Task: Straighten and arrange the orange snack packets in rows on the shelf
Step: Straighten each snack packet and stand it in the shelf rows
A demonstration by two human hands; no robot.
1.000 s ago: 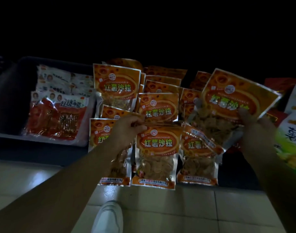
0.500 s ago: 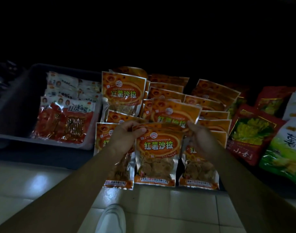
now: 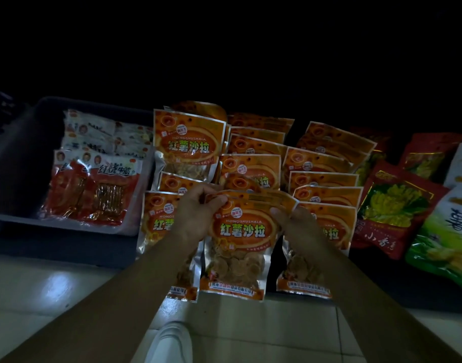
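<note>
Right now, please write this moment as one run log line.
left hand: pinches top left of shiny orange plastic snack packet | right hand: holds its top right | packet: front row, middle | step: straightening

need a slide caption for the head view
Left hand and right hand pinch the top corners of the front packet, with other orange packets in rows behind.

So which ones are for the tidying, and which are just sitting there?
For the job: held orange packet, left hand, right hand, stacked orange packets.
Just lying about: red packets in grey tray, red bag, green bag, white shoe.
</note>
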